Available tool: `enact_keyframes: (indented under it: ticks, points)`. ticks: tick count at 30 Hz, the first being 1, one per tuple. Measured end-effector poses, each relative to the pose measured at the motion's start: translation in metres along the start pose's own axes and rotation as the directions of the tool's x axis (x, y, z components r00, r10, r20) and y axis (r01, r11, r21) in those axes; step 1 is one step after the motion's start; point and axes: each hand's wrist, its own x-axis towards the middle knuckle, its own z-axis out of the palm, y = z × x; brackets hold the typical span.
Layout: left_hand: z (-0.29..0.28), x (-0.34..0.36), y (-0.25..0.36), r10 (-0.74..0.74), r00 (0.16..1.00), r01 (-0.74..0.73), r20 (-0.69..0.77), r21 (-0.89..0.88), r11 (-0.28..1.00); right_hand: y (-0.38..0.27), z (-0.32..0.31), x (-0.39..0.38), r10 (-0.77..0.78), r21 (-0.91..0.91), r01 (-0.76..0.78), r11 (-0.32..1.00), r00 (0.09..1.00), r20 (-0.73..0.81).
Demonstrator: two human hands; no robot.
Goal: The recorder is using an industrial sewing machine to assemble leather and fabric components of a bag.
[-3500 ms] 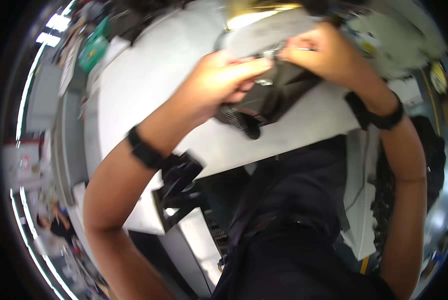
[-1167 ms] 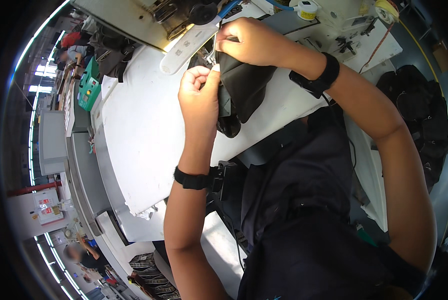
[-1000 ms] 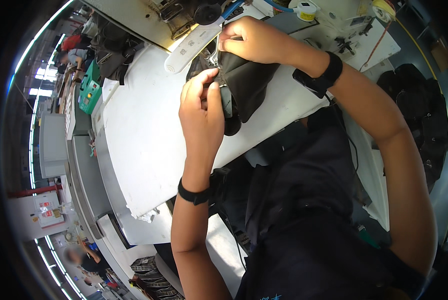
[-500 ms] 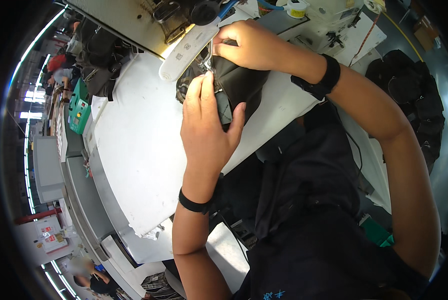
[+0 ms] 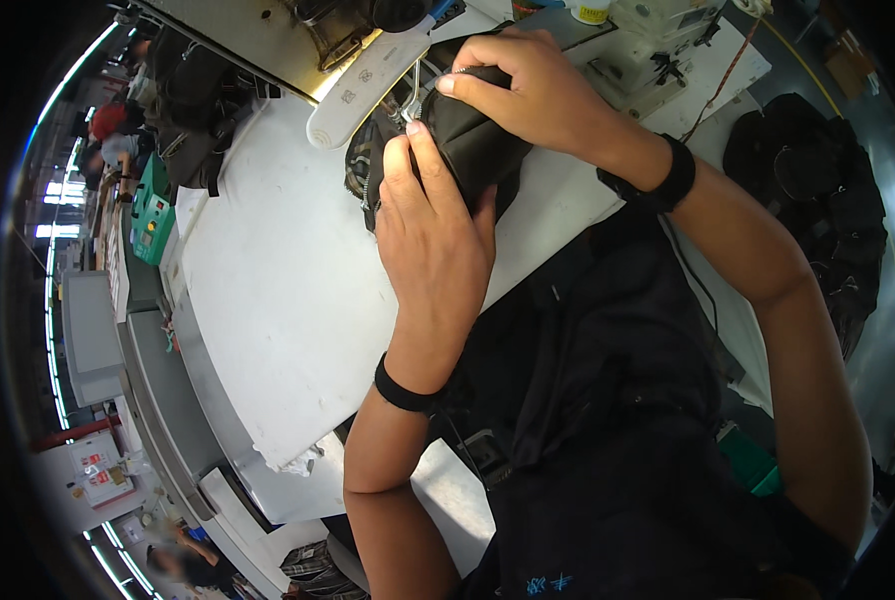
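A dark fabric bag piece (image 5: 473, 135) with a zipper along its edge lies bunched under the head of a sewing machine (image 5: 368, 88). My left hand (image 5: 433, 225) rests on the piece, index and middle fingers stretched toward the metal presser foot (image 5: 411, 105). Its thumb lies along the fabric's side, partly hidden. Farther right, my right hand (image 5: 528, 90) pinches the piece's upper edge between thumb and forefinger. The needle point cannot be made out.
The white table (image 5: 278, 260) spreads to the left. Dark bags (image 5: 193, 120) are piled at the far left, near a green box-shaped device (image 5: 154, 212). More dark bags (image 5: 818, 190) heap at the right. A small yellow-labelled container (image 5: 593, 10) stands beyond my right hand.
My right hand has shifted right, away from the presser foot, with the fabric's edge. My left fingertips are slightly farther forward, its thumb drawn in. The grey patch beside the thumb is now covered.
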Motion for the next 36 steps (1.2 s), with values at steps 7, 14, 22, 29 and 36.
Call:
enact_keyframes:
  ticks: [7, 14, 22, 29, 36]
  points:
    - [-0.007, 0.0, 0.0, -0.046, 0.999, 0.048, 0.013, -0.102, 0.994, -0.008, -0.001, 0.013, 0.25, 0.111, -0.274, 0.955, 0.949, 0.195]
    - [-0.007, 0.003, 0.003, -0.106, 0.993, 0.11, 0.058, -0.066, 0.992, -0.011, -0.006, 0.011, 0.273, 0.076, -0.294, 0.953, 0.94, 0.206]
    - [-0.03, 0.025, -0.04, -0.439, 0.751, 0.624, 0.493, -0.748, 0.227, -0.008, -0.006, 0.016, 0.294, 0.021, -0.312, 0.95, 0.914, 0.281]
    - [-0.002, 0.04, -0.047, -0.43, 0.703, 0.637, 0.566, -0.77, 0.028, -0.001, -0.003, 0.017, 0.224, 0.046, -0.247, 0.968, 0.933, 0.281]
    - [0.03, 0.022, -0.024, -0.546, 0.779, 0.352, 0.308, -0.936, -0.025, 0.001, -0.001, 0.018, 0.162, 0.229, -0.224, 0.947, 0.952, 0.26]
